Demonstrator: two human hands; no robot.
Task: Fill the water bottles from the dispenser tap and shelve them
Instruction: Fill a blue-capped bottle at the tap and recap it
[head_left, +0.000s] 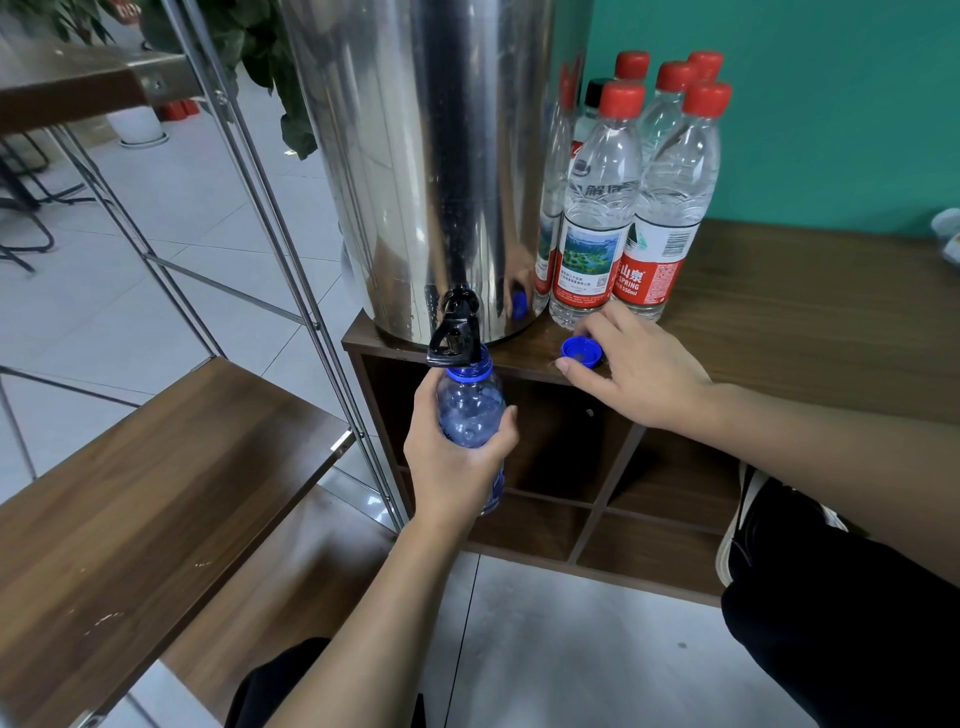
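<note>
Bottle (470, 410), blue-tinted and uncapped, sits upright in my left hand (457, 457), fingers and thumb wrapped round its body, its blue-ringed mouth held directly under the black tap (456, 332) of the steel dispenser (415, 156). The dispenser stands at the corner of a wooden cabinet (805, 322). My right hand (636, 371) rests on the cabinet top just beside the tap, thumb and forefinger curled round the blue cap (582, 352), which lies open side up on the wood. Behind that hand, a cluster of red-capped bottles (623, 197) stands upright against the dispenser's right side. To my left, a wooden shelf (156, 483) in a metal frame.
</note>
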